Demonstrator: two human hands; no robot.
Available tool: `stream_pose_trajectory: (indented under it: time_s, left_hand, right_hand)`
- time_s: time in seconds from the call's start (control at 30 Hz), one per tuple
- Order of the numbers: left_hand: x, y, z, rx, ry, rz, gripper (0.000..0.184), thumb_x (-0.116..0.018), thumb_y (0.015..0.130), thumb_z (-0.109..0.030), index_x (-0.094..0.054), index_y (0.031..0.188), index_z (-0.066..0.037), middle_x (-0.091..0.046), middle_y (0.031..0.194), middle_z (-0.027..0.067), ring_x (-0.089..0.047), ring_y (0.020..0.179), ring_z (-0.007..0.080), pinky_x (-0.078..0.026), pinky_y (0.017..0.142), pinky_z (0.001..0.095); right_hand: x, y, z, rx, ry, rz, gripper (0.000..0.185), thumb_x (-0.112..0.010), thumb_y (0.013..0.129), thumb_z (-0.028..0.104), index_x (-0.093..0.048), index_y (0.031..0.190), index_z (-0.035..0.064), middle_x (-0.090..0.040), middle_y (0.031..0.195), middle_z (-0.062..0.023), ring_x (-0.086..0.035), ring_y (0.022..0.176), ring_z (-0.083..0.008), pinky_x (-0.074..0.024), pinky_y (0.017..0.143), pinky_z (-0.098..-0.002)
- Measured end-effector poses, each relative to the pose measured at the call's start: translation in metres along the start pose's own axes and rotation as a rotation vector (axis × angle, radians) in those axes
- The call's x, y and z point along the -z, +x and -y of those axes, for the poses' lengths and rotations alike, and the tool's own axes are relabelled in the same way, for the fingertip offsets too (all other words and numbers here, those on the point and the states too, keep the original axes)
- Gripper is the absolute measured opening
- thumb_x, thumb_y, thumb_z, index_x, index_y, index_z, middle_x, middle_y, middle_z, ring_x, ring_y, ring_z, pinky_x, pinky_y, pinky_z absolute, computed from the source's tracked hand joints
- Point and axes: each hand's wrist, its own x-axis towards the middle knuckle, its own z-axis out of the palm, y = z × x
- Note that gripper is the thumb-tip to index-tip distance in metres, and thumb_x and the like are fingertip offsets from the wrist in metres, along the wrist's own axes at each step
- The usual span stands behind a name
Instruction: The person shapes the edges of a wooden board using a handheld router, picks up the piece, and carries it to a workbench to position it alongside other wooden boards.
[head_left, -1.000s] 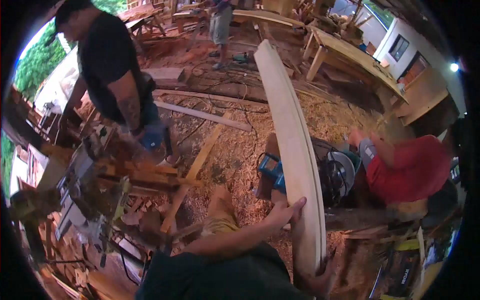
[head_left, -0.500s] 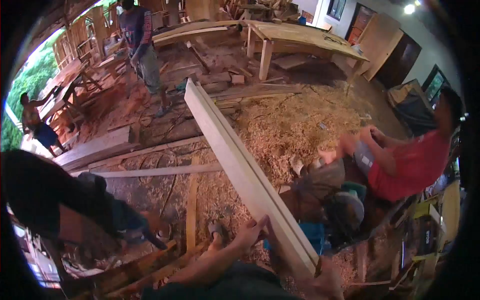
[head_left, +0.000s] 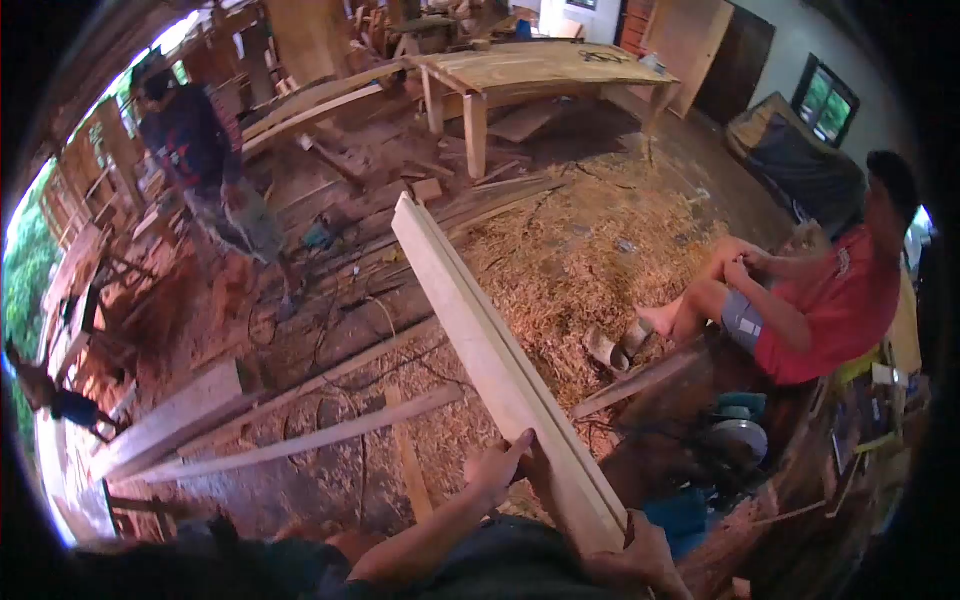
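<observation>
A long pale wooden plank [head_left: 480, 370] with a groove or step running along its length slants away from my body, its far end raised over the floor. My left hand [head_left: 498, 470] grips its left side, thumb on the upper face and fingers beneath. At the near end, my right hand [head_left: 645, 556] is closed around the plank's right edge and corner. The undersides of both hands are hidden by the wood.
A person in a red shirt [head_left: 835, 315] sits at the right, near a circular power tool [head_left: 738, 438]. Another person [head_left: 205, 160] stands at the left. Wood shavings [head_left: 580, 240] and thick beams [head_left: 180, 420] cover the floor; a wooden table [head_left: 540, 70] stands behind.
My view has turned and shifted, moving the background leftward. Both hands still hold the plank, and the dark shape at lower left has mostly left the view.
</observation>
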Motion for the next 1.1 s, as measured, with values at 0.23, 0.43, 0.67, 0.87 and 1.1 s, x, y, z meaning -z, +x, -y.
stream_pose_trajectory:
  time_s: [0.23,0.43,0.67,0.87,1.1]
  left_hand:
    - [0.004,0.104,-0.135,0.194,-0.377,0.089,0.07,-0.064,0.091,-0.066,-0.062,0.126,-0.005,-0.064,0.094,0.004,-0.064,0.081,0.0174,-0.051,0.068,0.0296]
    - [0.028,0.206,-0.278,0.137,-0.29,0.39,0.07,-0.073,0.09,-0.055,-0.056,0.131,-0.001,-0.068,0.104,0.005,-0.066,0.084,0.0199,-0.054,0.072,0.0355]
    - [0.026,0.293,-0.433,0.071,-0.153,0.389,0.078,-0.068,0.089,-0.064,-0.055,0.135,-0.003,-0.069,0.11,0.0134,-0.067,0.095,0.0238,-0.052,0.09,0.0382]
    - [0.041,0.446,-0.553,0.292,-0.114,0.509,0.089,-0.062,0.087,-0.073,-0.051,0.138,-0.001,-0.069,0.113,0.0159,-0.068,0.096,0.0271,-0.051,0.091,0.0403]
    - [0.041,0.635,-0.737,0.065,-0.151,0.309,0.091,-0.065,0.089,-0.067,-0.043,0.145,0.0,-0.056,0.136,0.0195,-0.059,0.118,0.0269,-0.051,0.093,0.0407]
  right_hand:
    - [-0.027,0.121,0.038,-0.104,0.041,-0.057,0.094,-0.088,0.067,0.05,-0.05,0.141,0.0058,-0.065,0.122,-0.0182,-0.062,0.115,-0.0336,-0.05,0.096,-0.0433]
    - [-0.051,0.246,0.051,0.014,0.426,-0.205,0.097,-0.084,0.073,0.057,-0.044,0.149,0.0112,-0.059,0.135,-0.0201,-0.054,0.127,-0.0369,-0.0452,0.103,-0.047]
    - [0.018,0.369,0.198,-0.051,0.153,-0.369,0.092,-0.085,0.069,0.053,-0.049,0.142,0.0088,-0.062,0.127,-0.0197,-0.059,0.12,-0.0345,-0.0486,0.097,-0.0451]
    - [0.058,0.523,0.277,-0.116,0.167,-0.398,0.087,-0.087,0.065,0.048,-0.054,0.134,0.0065,-0.067,0.117,-0.0195,-0.064,0.111,-0.0325,-0.0517,0.092,-0.0429]
    - [0.126,0.748,0.374,-0.166,0.164,-0.518,0.081,-0.09,0.061,0.043,-0.06,0.126,0.0038,-0.072,0.106,-0.0192,-0.071,0.1,-0.0301,-0.0554,0.086,-0.0403]
